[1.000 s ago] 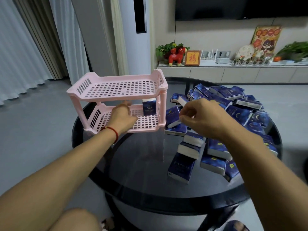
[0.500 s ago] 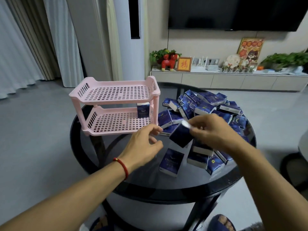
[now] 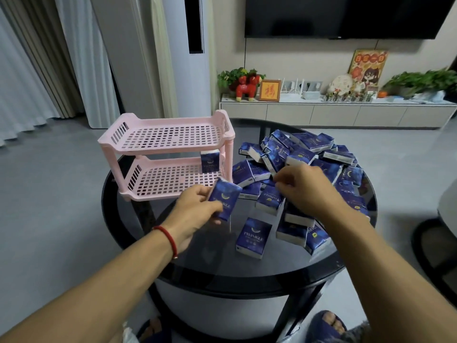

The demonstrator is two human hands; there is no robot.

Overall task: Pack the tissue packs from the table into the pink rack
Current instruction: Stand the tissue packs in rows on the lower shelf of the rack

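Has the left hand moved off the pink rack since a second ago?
Yes. The left hand left the pink rack lower shelf and now holds a tissue pack in front of it.

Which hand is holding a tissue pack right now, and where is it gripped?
The left hand holds one blue tissue pack, gripped along its left long edge. Whether the right hand grips anything cannot be told.

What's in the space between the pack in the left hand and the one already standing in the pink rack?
In the head view, only the bare pink grid of the rack's lower shelf lies between the held pack and the standing pack.
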